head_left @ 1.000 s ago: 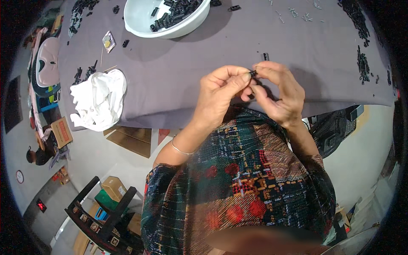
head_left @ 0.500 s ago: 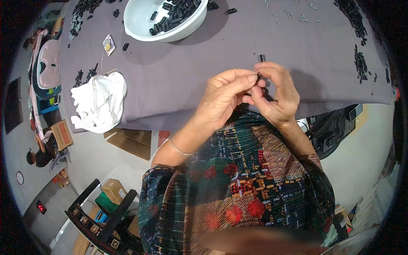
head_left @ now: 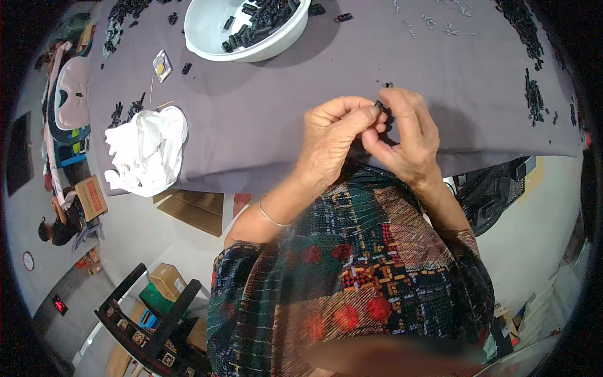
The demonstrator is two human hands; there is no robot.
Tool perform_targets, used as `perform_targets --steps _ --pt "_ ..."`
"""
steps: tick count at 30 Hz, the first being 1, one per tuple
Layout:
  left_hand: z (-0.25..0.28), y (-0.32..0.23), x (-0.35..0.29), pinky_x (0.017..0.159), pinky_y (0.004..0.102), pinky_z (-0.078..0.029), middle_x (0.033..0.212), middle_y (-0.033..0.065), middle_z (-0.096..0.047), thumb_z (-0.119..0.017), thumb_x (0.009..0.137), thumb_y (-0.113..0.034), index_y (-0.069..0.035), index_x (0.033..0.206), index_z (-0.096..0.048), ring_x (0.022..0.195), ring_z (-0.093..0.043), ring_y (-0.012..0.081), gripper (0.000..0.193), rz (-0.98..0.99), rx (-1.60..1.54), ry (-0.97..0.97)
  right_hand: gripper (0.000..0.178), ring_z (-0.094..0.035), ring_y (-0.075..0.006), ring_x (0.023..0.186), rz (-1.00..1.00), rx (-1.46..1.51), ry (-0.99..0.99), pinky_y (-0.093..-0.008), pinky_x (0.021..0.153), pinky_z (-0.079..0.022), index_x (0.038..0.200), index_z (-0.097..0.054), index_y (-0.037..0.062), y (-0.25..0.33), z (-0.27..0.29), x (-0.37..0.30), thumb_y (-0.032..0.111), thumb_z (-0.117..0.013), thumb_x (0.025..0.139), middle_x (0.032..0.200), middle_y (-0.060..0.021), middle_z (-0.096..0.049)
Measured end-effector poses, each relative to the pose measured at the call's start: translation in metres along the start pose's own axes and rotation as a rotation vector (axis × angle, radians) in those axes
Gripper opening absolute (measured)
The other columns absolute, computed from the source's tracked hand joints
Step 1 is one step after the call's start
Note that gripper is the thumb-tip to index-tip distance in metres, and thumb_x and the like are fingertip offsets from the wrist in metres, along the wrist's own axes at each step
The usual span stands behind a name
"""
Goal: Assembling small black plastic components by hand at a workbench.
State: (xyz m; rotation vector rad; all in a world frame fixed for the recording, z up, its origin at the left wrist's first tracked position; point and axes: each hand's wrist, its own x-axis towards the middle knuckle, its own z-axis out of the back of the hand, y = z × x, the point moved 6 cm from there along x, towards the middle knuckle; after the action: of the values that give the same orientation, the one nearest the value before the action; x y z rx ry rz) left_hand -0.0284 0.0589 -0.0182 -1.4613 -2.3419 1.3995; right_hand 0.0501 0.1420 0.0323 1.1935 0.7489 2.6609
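A small black piece (head_left: 379, 105) sits in the left hand (head_left: 333, 135), its grip narrow and pinching, over the counter (head_left: 264, 103); the right hand (head_left: 411, 135) spreads wider than a moment ago, so the left seems to carry it alone; beyond lies a white bowl (head_left: 202, 32)

Looks like a small-parts workshop — home or commercial, can't tell. Shows by black parts (head_left: 269, 26) piled in white bowl (head_left: 204, 28), loose black pieces (head_left: 525, 39) and metal bits (head_left: 450, 29) right of bowl, cardboard box (head_left: 92, 197) lower left of bowl.
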Motion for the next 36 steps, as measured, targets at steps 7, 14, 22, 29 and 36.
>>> perform_targets --steps 7,14,22,29,36 --pt "0.005 -0.001 0.000 0.063 0.0221 -0.049 0.078 0.0072 -0.065 -0.061 0.085 -0.007 0.004 0.083 -0.065 0.068 -0.059 0.0104 0.011 -0.005 0.080 -0.004 0.045 -0.058 -0.0212 0.070 -0.060 -0.135 0.175 -0.0323 0.059 -0.050 0.099 -0.058 0.0044 0.003 -0.006 -0.003 0.009 -0.074 0.057 0.081 -0.0031 -0.057" --pt "0.002 -0.003 0.000 0.063 0.0230 -0.049 0.080 0.0074 -0.064 -0.057 0.086 -0.010 0.004 0.086 -0.064 0.069 -0.059 0.0113 0.016 0.047 0.145 0.007 0.042 -0.058 -0.0212 0.066 -0.009 -0.148 0.159 -0.0316 0.054 -0.050 0.097 -0.058 0.0051 0.000 -0.005 -0.003 0.013 -0.075 0.059 0.076 -0.0036 -0.056" --pt "0.007 0.000 -0.002 0.067 0.0278 -0.050 0.090 0.0086 -0.060 -0.051 0.092 -0.020 0.000 0.098 -0.054 0.078 -0.060 0.0157 0.021 0.067 0.025 0.030 0.035 -0.055 -0.0217 0.058 0.043 -0.173 0.102 -0.0316 0.050 -0.048 0.092 -0.057 0.0043 -0.010 0.000 -0.001 0.015 -0.075 0.064 0.071 -0.0053 -0.054" --pt "0.009 0.004 -0.002 0.068 0.0273 -0.051 0.089 0.0087 -0.061 -0.049 0.094 -0.019 0.000 0.097 -0.054 0.079 -0.060 0.0151 0.020 0.041 0.096 0.077 0.033 -0.053 -0.0206 0.055 0.081 -0.144 0.072 -0.0299 0.048 -0.046 0.087 -0.058 0.0031 -0.013 -0.003 -0.003 0.014 -0.076 0.061 0.068 -0.0043 -0.052" --pt "0.009 0.004 0.000 0.068 0.0277 -0.052 0.088 0.0085 -0.061 -0.049 0.095 -0.016 0.000 0.097 -0.054 0.080 -0.060 0.0145 0.018 0.024 0.073 0.066 0.031 -0.051 -0.0204 0.053 0.098 -0.124 0.028 -0.0299 0.048 -0.044 0.085 -0.059 0.0023 -0.015 -0.005 -0.004 0.013 -0.076 0.060 0.065 -0.0043 -0.050"
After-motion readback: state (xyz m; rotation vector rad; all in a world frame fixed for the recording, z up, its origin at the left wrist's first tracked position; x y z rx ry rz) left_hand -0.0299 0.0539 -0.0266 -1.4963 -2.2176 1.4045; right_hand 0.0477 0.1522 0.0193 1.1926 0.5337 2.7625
